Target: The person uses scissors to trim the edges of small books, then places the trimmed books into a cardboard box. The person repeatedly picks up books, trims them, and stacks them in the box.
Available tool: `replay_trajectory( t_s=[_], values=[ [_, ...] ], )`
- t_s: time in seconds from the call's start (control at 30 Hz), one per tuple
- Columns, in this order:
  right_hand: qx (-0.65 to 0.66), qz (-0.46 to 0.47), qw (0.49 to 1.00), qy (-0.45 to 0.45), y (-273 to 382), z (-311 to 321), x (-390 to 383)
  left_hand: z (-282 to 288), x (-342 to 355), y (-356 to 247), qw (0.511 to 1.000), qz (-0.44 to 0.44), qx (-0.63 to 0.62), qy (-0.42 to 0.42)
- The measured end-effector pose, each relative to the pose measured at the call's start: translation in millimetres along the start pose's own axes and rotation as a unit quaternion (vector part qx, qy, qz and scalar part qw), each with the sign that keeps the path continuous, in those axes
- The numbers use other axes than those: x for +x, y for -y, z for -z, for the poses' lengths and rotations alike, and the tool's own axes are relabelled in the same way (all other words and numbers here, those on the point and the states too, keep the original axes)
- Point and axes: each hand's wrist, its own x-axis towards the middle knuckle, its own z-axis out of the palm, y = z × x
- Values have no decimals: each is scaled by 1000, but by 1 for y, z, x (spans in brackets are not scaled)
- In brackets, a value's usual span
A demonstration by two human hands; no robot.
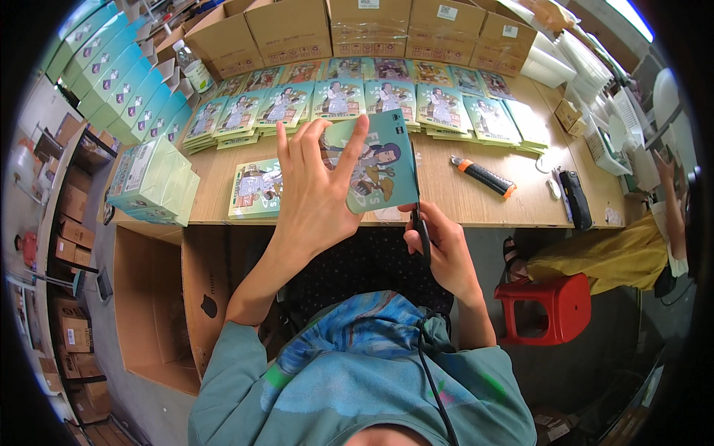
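Observation:
My left hand (316, 175) grips a teal and green flat printed packet (383, 160) with a cartoon figure on it, over the table's front edge. Its fingers are spread around the packet's left side. In my right hand (446, 249) is a pair of black-handled scissors (422, 234), its dark blades running up along the packet's right edge. Whether the blades have cut into it, I cannot tell. A similar packet (256, 186) lies on the table just left of my left hand.
Stacks of like packets (342, 100) line the table behind my hands, before open cardboard boxes (290, 33). An orange and black utility knife (483, 177) lies at right. Teal boxes (152, 182) stand at left. A red stool (547, 308) and another person's yellow garment (602, 256) are at right.

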Motion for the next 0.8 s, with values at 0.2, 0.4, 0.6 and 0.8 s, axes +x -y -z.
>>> replay_trajectory(
  t_s=[0.2,0.4,0.6,0.8],
  values=[
    [-8,-38,999,13,2,5,-1,-1,0,1,1000,2,-4,18],
    [91,-13,995,35,-16,10,6,-1,-5,-7,996,-14,-23,79],
    [96,-3,994,50,-18,15,6,-1,-5,-10,998,-19,-16,66],
    [129,-21,991,19,-22,8,6,2,-4,-9,999,-15,-6,50]
  ],
)
